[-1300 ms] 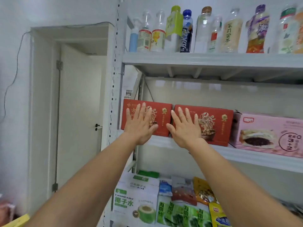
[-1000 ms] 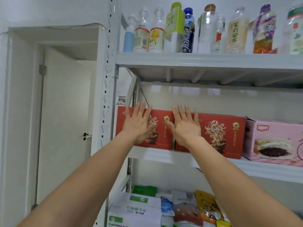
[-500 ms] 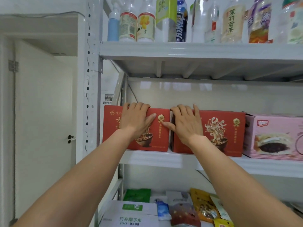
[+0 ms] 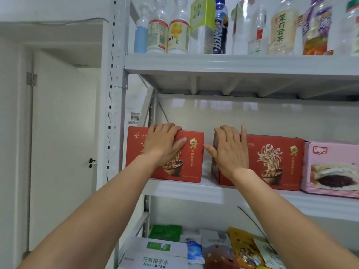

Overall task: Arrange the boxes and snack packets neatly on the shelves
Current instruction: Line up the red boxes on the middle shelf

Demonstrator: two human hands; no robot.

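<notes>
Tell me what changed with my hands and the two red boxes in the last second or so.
Both hands went from flat on the box fronts to fingers hooked over the top edges: left hand on the left red box, right hand on the right red box. A gap opened between them; the left one seems to have slid left. The pink box and bottles stayed put.
</notes>
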